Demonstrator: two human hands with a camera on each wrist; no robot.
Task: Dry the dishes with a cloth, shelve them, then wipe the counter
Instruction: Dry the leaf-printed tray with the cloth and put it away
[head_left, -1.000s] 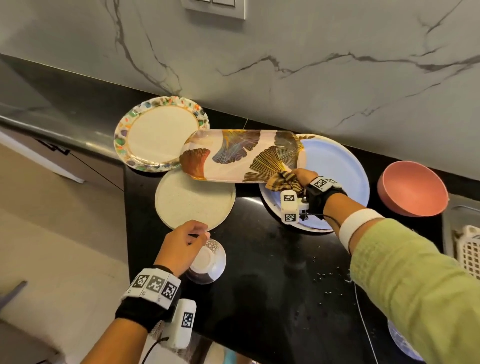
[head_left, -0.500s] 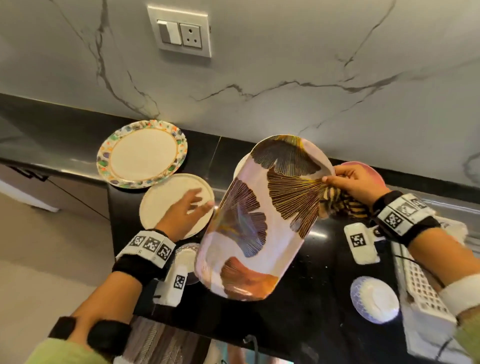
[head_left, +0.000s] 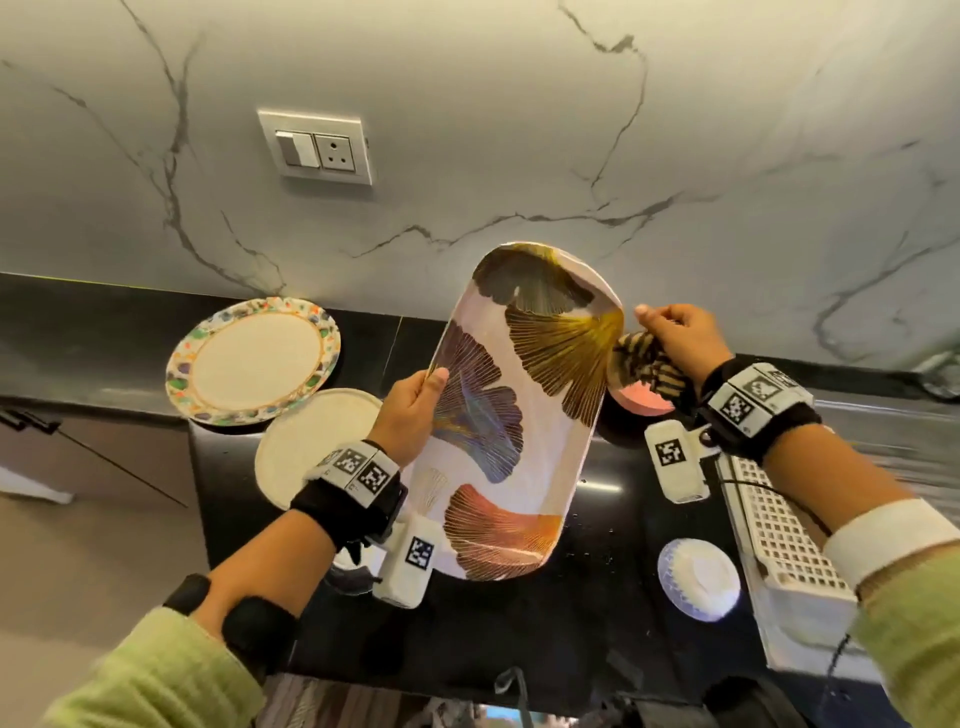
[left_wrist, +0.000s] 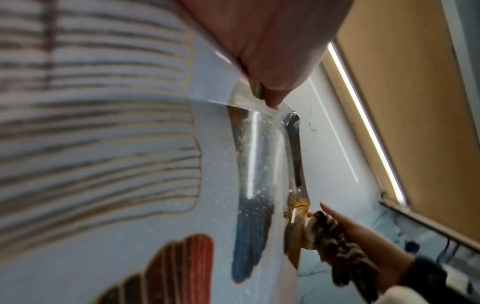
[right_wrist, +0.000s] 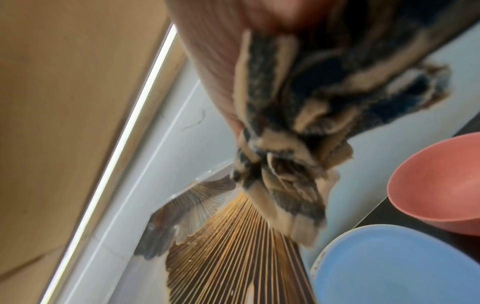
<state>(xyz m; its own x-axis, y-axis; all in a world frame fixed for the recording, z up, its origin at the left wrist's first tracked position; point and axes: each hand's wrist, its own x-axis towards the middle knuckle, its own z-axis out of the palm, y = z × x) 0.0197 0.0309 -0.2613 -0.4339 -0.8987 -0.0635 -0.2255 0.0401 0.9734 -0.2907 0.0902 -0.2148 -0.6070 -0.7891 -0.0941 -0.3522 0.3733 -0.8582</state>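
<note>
A long oval platter (head_left: 514, 410) printed with ginkgo leaves stands tilted upright above the black counter (head_left: 597, 613). My left hand (head_left: 410, 410) grips its left rim, thumb on the printed face. My right hand (head_left: 680, 338) holds a striped brown cloth (head_left: 644, 364) bunched against the platter's right rim. The left wrist view shows the platter (left_wrist: 103, 144) up close, wet with droplets, and the cloth (left_wrist: 335, 240) at its far edge. In the right wrist view the cloth (right_wrist: 293, 148) hangs over the gold leaf of the platter (right_wrist: 233, 246).
On the counter lie a floral-rimmed plate (head_left: 254, 361), a plain cream plate (head_left: 306, 441), a pink bowl (right_wrist: 439, 183), a blue plate (right_wrist: 400, 267) and a small blue-rimmed dish (head_left: 698, 577). A white lattice rack (head_left: 779, 545) sits at the right. A wall socket (head_left: 317, 148) is on the marble backsplash.
The platter went from lying on the counter to being held upright. My left hand left the small dish and took the platter's left rim. My right hand kept the cloth on the right rim.
</note>
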